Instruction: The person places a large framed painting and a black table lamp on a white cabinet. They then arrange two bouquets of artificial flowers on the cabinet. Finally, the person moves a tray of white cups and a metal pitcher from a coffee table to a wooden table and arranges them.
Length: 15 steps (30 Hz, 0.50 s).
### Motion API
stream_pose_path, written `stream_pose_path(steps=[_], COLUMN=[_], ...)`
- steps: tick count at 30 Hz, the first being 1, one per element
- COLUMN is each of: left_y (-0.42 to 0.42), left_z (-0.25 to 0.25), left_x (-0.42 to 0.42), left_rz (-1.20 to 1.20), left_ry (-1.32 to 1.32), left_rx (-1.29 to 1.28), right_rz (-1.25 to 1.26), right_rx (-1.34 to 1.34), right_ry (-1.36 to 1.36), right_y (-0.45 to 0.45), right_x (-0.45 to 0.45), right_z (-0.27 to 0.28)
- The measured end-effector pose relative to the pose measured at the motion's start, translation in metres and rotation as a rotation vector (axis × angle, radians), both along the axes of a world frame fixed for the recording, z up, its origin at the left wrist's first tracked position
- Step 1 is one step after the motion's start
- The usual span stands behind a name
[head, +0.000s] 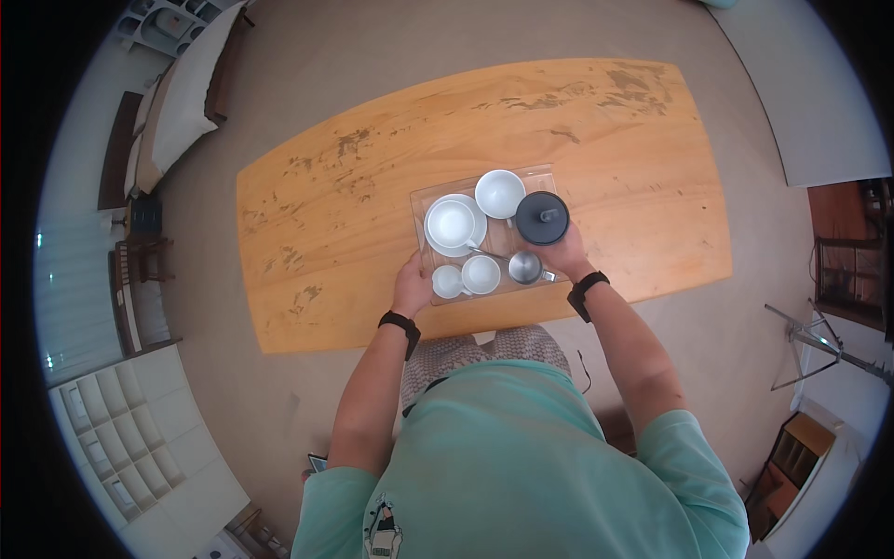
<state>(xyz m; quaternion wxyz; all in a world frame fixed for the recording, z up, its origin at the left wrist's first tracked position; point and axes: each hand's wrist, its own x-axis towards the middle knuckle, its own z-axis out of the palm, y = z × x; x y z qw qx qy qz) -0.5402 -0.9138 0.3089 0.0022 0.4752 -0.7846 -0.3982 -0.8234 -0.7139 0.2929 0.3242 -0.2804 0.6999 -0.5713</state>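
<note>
A clear plastic tray [419,192] rests on the wooden table, holding several vessels. My left hand [413,285] grips its left edge. My right hand [570,255] is at its right side, beside and partly under a dark lidded container [542,218]; the fingers are mostly hidden. A white cup [450,223] stands on a white saucer [479,241] at the tray's left. At the back is a white bowl or cup [500,194]. Two smaller white cups, one at the left [448,281] and one beside it [481,274], stand near a small metal cup [525,267]. A thin metal utensil [487,253] lies between them.
The wooden table [314,209] has worn dark patches. Its near edge lies close to my body. A bed [185,105] stands far left, a white shelf unit [133,426] lower left, and a metal stand [810,342] on the right.
</note>
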Motion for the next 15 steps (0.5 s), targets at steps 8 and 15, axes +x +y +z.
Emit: stream_pose_path(steps=[8,15], left_y=[0.005,0.002], left_z=[0.01,0.006], left_x=[-0.005,-0.005], left_rz=[-0.02,0.027], left_ry=[-0.01,0.067], left_rx=[-0.036,0.027], right_rz=[-0.042,0.063], right_rx=[-0.069,-0.082], right_ry=[0.007,-0.007], right_y=[0.024,0.012], right_x=[-0.024,-0.012], right_z=[-0.013,-0.007])
